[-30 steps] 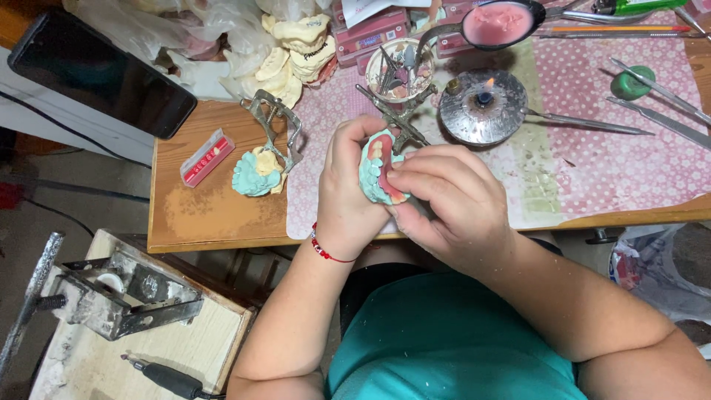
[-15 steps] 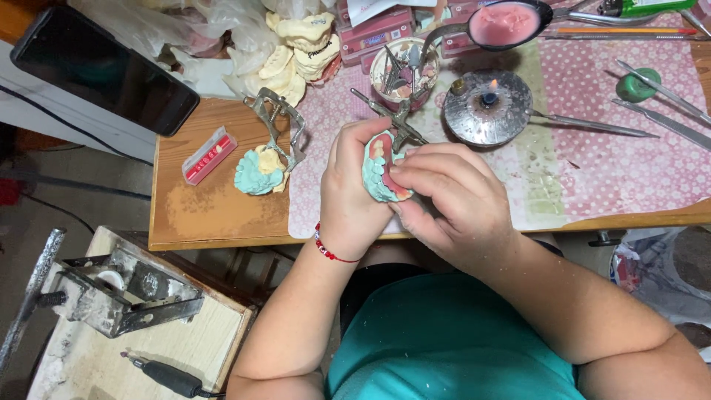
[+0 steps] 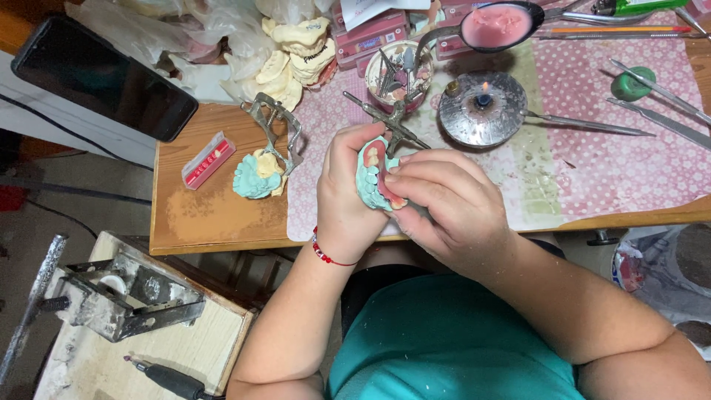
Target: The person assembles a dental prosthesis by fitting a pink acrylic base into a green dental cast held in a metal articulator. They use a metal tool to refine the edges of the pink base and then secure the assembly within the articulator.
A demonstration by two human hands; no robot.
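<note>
In the head view, a teal dental model (image 3: pixel 372 178) with pink wax and teeth is held above the near edge of the wooden table (image 3: pixel 215 215), its long axis running roughly away from the person, the toothed face turned toward the right hand (image 3: pixel 444 211). The left hand (image 3: pixel 344 196) wraps it from the left, fingers curled tightly around its back. The right hand's fingers press closed against its front, wrist bent inward, with a lit burner (image 3: pixel 481 110) beyond.

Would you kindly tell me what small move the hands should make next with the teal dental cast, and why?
Probably press the right hand's fingertips along the pink wax: the left hand grips the teal cast upright, and the right fingers already rest on its tooth row.
</note>
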